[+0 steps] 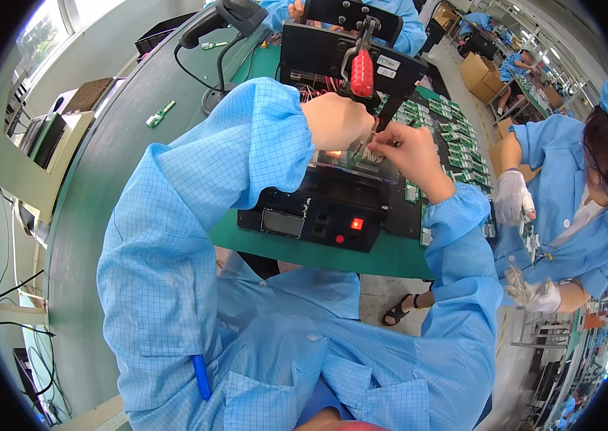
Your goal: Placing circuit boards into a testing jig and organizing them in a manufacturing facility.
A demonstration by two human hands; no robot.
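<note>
Filling the lower half of the frame: the person's blue checked smock, both sleeves rising toward the centre.
Bench: a green-topped workbench [103, 187] curves from upper left down to lower left, with a green mat under the work.
Test fixture: a black box [322, 208] sits at centre, a small screen on its front and a red light [356, 223] lit beside it; a clear plate lies across its top.
Press arm: a black head [333, 54] stands above the box at top centre, with a red-handled lever [362, 72] hanging in front of it.
Co-worker: a person in the same blue smock and cap stands at the right edge, wearing white gloves [514, 195].
Board trays: rows of small green circuit boards [455, 144] lie right of the fixture, near the co-worker.
Scanner: a black handheld scanner on a stand [221, 21] is at upper left of centre.
Left hand [336, 121]: clenched just above the clear plate, fingers pinched on a small green part [358, 149], probably a circuit board, though it is mostly hidden.
Right hand [408, 154]: fingertips pinching the same small part from the right, touching the left hand's fingers.
</note>
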